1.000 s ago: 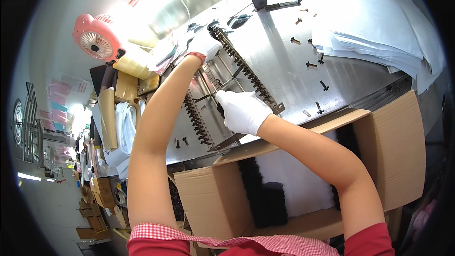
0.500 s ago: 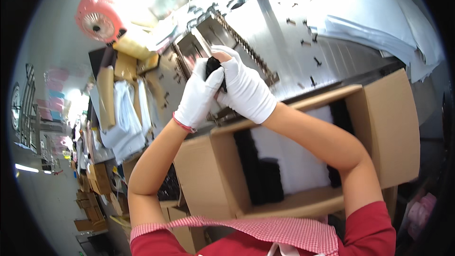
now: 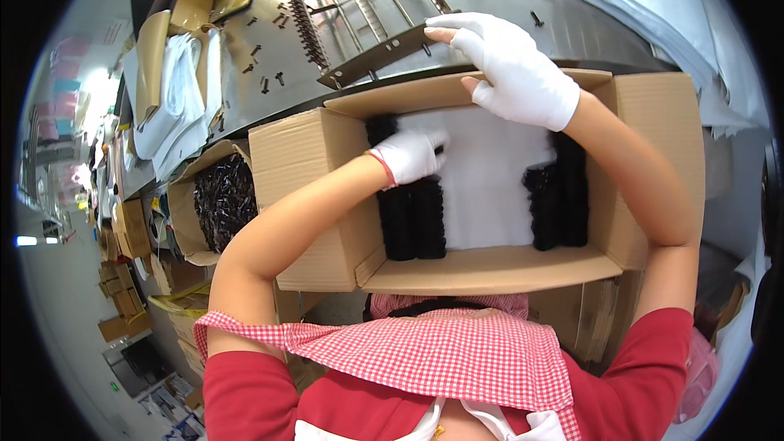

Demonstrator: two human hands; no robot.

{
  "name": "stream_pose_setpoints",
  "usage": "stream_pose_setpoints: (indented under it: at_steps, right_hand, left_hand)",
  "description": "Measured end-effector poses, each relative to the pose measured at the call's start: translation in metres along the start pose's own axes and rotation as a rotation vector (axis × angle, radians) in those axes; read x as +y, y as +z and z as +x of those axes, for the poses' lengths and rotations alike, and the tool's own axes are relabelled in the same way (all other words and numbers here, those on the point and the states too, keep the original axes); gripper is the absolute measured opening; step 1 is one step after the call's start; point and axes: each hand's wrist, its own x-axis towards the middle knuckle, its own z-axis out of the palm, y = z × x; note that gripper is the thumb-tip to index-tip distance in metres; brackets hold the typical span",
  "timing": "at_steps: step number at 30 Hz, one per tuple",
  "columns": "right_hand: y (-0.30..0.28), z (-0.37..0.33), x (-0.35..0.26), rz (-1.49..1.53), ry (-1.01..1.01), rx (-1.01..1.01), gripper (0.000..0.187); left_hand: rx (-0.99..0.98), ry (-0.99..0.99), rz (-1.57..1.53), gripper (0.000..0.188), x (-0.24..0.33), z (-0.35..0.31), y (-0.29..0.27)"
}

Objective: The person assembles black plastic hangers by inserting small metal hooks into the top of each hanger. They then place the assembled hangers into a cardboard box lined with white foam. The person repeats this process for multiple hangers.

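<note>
A cardboard box [image 3: 490,279] with its flaps spread stands in front of me, lined with white sheeting [image 3: 490,188]. Black fuzzy rolls [image 3: 412,224] lie along its left side, and more black rolls [image 3: 563,196] along its right. Inside the box at the left, my left hand [image 3: 411,155], in a white glove with bare fingertips, is closed on a small black fuzzy piece [image 3: 442,149], mostly hidden by the fingers. My right hand [image 3: 514,65], gloved likewise, hovers over the box's far edge beside the metal rack [image 3: 371,55]. Its fingers are apart and hold nothing.
The rack, with its toothed rods, rests on a steel table [image 3: 482,0] strewn with small dark bolts [image 3: 279,78]. White sheets [image 3: 645,24] lie at far right, papers [image 3: 171,98] at left. A smaller carton [image 3: 184,220] of shiny black pieces stands left of the box.
Both hands were together over the table around a black piece. They have parted: the left came down into the box, the right moved rightward and opened. The view has tilted down.
</note>
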Motion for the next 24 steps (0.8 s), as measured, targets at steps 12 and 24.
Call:
stream_pose_setpoints:
  at_steps: [12,24]
  right_hand:
    - [0.075,0.103,0.013,-0.183,-0.089,-0.197,0.03]
    - [0.024,0.13,-0.006,0.059,-0.031,0.046,0.04]
  left_hand:
    - [0.136,-0.195,0.337,0.031,0.03,-0.016,0.054]
    - [0.253,-0.294,-0.216,0.04,0.05,-0.04,-0.024]
